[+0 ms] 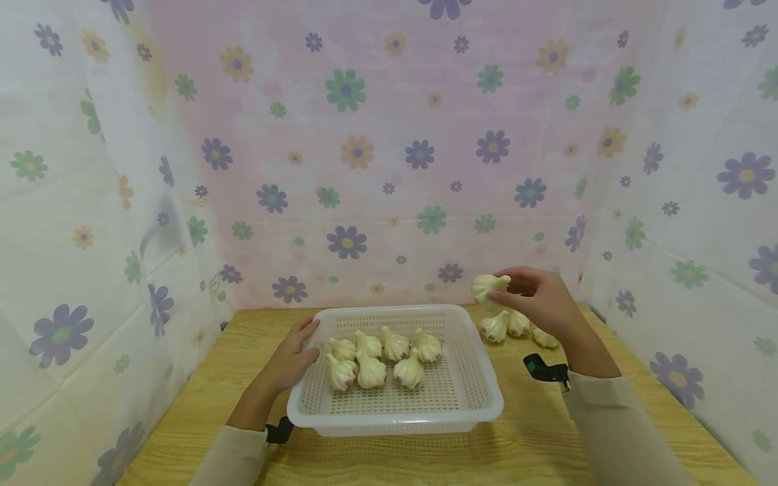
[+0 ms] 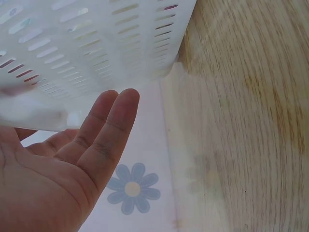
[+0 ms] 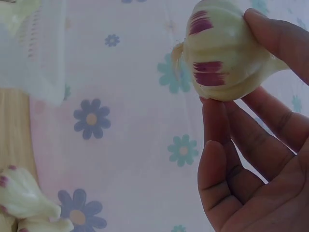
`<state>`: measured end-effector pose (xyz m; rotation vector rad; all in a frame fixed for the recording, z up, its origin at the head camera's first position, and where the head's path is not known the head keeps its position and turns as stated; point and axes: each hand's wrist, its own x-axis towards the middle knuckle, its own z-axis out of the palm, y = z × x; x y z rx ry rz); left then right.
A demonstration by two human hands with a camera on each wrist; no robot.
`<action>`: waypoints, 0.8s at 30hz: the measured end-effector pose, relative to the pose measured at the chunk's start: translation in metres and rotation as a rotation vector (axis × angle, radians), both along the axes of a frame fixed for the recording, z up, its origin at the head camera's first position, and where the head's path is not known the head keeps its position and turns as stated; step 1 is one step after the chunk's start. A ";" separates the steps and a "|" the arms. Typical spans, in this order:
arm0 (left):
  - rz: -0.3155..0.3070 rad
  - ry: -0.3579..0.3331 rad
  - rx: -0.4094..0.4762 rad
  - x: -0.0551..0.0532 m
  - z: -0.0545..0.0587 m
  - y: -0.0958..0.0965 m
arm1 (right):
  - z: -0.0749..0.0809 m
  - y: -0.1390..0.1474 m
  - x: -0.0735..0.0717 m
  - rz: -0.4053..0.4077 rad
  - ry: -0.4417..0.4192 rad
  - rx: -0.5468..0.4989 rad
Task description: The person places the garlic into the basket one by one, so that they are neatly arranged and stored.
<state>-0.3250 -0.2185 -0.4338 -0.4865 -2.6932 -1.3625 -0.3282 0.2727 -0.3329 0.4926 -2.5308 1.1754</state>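
Note:
My right hand [image 1: 541, 300] pinches a garlic bulb [image 1: 486, 290] between thumb and fingertips, raised above the table to the right of the white plastic basket [image 1: 398, 421]. Purple streaks mark the pale bulb in the right wrist view, its stem pointing toward the palm. At the basket's left side, my left hand [image 1: 292, 358] holds the rim, thumb over the inside and fingers along the outer wall. Several garlic bulbs [image 1: 372, 371] lie in the basket in two rough rows, toward its left and middle.
More garlic bulbs [image 1: 495, 327] rest on the wooden table [image 1: 523, 439] right of the basket, below the raised hand. Flower-patterned cloth [image 1: 389, 196] encloses the table at the back and both sides. A black wrist mount [image 1: 543, 370] juts from the right sleeve.

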 end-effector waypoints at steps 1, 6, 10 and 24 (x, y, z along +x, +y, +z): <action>0.001 0.001 0.000 0.000 0.000 0.000 | 0.002 -0.002 0.000 0.003 -0.008 -0.005; -0.004 0.000 0.010 0.000 0.000 0.000 | 0.008 -0.015 -0.002 0.014 -0.033 -0.030; -0.014 -0.006 0.027 0.000 -0.001 0.000 | 0.011 -0.024 -0.005 0.034 -0.029 -0.041; -0.015 0.001 0.015 -0.004 -0.003 0.000 | -0.008 -0.056 -0.025 0.276 -0.196 0.012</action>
